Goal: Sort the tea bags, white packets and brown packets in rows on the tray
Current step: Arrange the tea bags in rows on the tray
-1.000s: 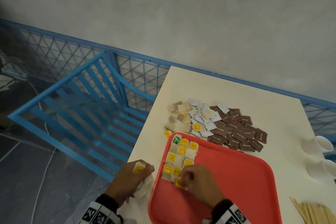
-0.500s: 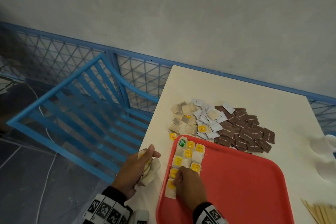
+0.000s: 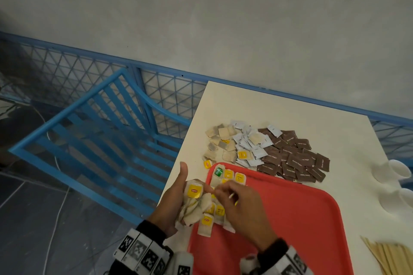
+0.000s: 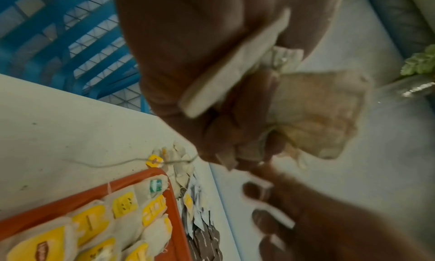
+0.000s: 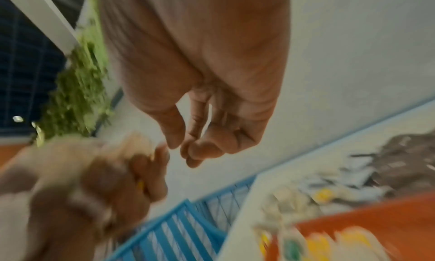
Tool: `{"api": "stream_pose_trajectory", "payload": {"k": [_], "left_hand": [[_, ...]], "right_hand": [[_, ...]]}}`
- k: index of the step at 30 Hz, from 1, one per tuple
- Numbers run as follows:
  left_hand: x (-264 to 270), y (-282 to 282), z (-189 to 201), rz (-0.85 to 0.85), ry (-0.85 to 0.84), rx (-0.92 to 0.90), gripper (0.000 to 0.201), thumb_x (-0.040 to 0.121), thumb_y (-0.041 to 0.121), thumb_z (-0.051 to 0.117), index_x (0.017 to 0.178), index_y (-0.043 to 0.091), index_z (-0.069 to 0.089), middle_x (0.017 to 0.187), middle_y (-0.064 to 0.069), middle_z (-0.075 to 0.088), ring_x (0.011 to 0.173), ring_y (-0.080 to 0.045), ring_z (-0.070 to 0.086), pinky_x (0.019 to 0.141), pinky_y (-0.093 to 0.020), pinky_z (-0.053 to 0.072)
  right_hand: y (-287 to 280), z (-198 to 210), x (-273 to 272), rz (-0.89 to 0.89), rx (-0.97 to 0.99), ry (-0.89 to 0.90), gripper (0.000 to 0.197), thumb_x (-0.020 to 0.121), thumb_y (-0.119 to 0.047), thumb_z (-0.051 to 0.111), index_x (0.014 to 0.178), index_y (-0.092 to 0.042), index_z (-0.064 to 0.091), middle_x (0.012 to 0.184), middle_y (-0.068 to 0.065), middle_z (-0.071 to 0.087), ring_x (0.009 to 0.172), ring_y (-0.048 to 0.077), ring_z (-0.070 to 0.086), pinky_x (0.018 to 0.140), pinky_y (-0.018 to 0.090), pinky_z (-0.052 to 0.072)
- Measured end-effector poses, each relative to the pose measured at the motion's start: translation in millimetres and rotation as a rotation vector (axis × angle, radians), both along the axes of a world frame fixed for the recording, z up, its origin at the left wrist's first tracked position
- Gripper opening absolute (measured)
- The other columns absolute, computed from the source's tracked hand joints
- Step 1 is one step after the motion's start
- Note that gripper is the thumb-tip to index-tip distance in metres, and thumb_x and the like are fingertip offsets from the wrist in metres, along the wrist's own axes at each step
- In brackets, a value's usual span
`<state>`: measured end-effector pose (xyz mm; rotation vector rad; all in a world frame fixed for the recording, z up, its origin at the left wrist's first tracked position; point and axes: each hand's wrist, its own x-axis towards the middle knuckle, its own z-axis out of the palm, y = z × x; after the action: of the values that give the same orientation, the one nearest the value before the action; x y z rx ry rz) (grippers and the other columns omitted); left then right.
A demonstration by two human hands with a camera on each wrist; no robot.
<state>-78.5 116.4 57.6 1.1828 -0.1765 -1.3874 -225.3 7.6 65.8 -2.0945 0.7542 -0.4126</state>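
Note:
My left hand (image 3: 178, 198) grips a bunch of tea bags (image 3: 194, 204) at the red tray's (image 3: 290, 219) left edge, thumb raised; the left wrist view shows the hand (image 4: 212, 79) curled round the bunch (image 4: 313, 112). My right hand (image 3: 237, 205) hovers over the tray, its fingertips (image 3: 209, 188) at the bunch. The right wrist view shows that hand (image 5: 183, 146) loosely curled and holding nothing. Tea bags with yellow tags lie in rows (image 3: 228, 177) at the tray's far-left end. Behind the tray lie loose tea bags (image 3: 220, 143), white packets (image 3: 252, 144) and brown packets (image 3: 295, 158).
The cream table (image 3: 268, 107) ends just left of the tray. White paper cups (image 3: 400, 172) stand at the right edge and wooden stirrers (image 3: 391, 257) lie at the near right. A blue slatted chair (image 3: 89, 140) and a blue mesh fence (image 3: 67, 69) stand to the left.
My right hand has lifted off the tea bag rows and moved left to the bunch. My left hand has risen and turned towards the tray, its thumb now raised.

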Motion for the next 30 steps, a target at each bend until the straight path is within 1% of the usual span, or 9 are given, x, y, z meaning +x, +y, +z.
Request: {"api": "stream_pose_trajectory", "payload": {"k": [2,3,8,12,14,17,20,24,30], "left_hand": [[-9,-4,5,-0.054,-0.048,0.008,0.101,0.078,0.089,0.039,0.097,-0.005,0.069,0.095,-0.030,0.066,0.093,-0.040,0.066,0.097,-0.050,0.053],[-15,-6,9,-0.071,-0.068,0.017,0.103,0.076,0.091,0.040,0.103,-0.004,0.070,0.101,-0.030,0.068,0.102,-0.041,0.067,0.103,-0.053,0.049],[-47,-17,40,-0.148,-0.175,-0.051,0.080,0.094,0.073,0.025,0.100,0.007,0.070,0.080,-0.011,0.075,0.077,-0.022,0.074,0.068,-0.030,0.057],[-71,-17,50,-0.325,-0.407,-0.141,0.067,0.094,0.060,0.050,0.072,-0.002,0.061,0.045,-0.009,0.054,0.032,-0.018,0.044,0.039,-0.023,0.031],[-82,-17,47,-0.356,-0.464,-0.136,0.050,0.092,0.049,0.061,0.068,0.005,0.063,0.047,-0.008,0.057,0.038,-0.025,0.047,0.044,-0.030,0.035],[-98,-19,36,-0.380,-0.513,-0.120,0.039,0.085,0.047,0.074,0.070,0.011,0.068,0.069,-0.021,0.066,0.064,-0.039,0.056,0.066,-0.045,0.042],[-107,-19,39,-0.324,-0.529,-0.115,0.016,0.085,0.027,0.078,0.089,0.012,0.073,0.071,-0.011,0.069,0.066,-0.022,0.064,0.068,-0.033,0.049],[-119,-25,55,-0.156,-0.544,-0.136,0.027,0.080,0.025,0.077,0.104,0.013,0.072,0.079,-0.001,0.069,0.067,-0.011,0.065,0.063,-0.021,0.051],[-147,-34,67,-0.094,-0.658,-0.228,0.022,0.086,0.021,0.073,0.091,0.000,0.070,0.072,-0.003,0.070,0.064,-0.010,0.062,0.062,-0.021,0.048]], "right_hand": [[-8,32,0,0.088,0.005,-0.083,0.011,0.090,-0.032,0.070,0.099,-0.026,0.072,0.089,-0.012,0.066,0.078,0.009,0.060,0.067,0.015,0.045],[-10,43,-2,0.153,-0.002,-0.062,0.017,0.089,-0.036,0.070,0.105,-0.028,0.071,0.094,-0.013,0.064,0.081,0.009,0.058,0.069,0.015,0.044],[-14,62,-18,0.189,-0.103,-0.025,0.009,0.082,-0.029,0.077,0.081,-0.022,0.072,0.082,-0.011,0.063,0.075,0.001,0.053,0.067,0.011,0.036],[-29,74,-45,0.083,0.094,-0.099,0.008,0.084,-0.021,0.077,0.079,-0.017,0.072,0.066,-0.002,0.065,0.060,0.003,0.052,0.061,0.023,0.045],[-36,77,-60,0.079,0.132,-0.099,0.005,0.084,-0.020,0.077,0.083,-0.017,0.073,0.065,-0.002,0.063,0.061,0.002,0.051,0.062,0.022,0.044],[-46,82,-81,0.074,0.175,-0.111,0.006,0.085,-0.018,0.076,0.090,-0.016,0.075,0.065,-0.002,0.061,0.060,0.002,0.051,0.062,0.017,0.043],[-55,90,-101,0.113,0.127,-0.094,0.006,0.087,-0.015,0.073,0.093,-0.016,0.076,0.073,0.004,0.069,0.062,0.002,0.051,0.062,0.014,0.041],[-61,93,-122,0.130,0.049,-0.044,0.010,0.087,-0.015,0.073,0.096,-0.019,0.076,0.069,-0.008,0.067,0.060,-0.001,0.052,0.062,0.014,0.042],[-57,96,-143,0.065,0.040,-0.097,0.012,0.083,-0.022,0.078,0.094,-0.026,0.073,0.070,-0.017,0.067,0.061,0.002,0.056,0.061,0.011,0.043]]}}
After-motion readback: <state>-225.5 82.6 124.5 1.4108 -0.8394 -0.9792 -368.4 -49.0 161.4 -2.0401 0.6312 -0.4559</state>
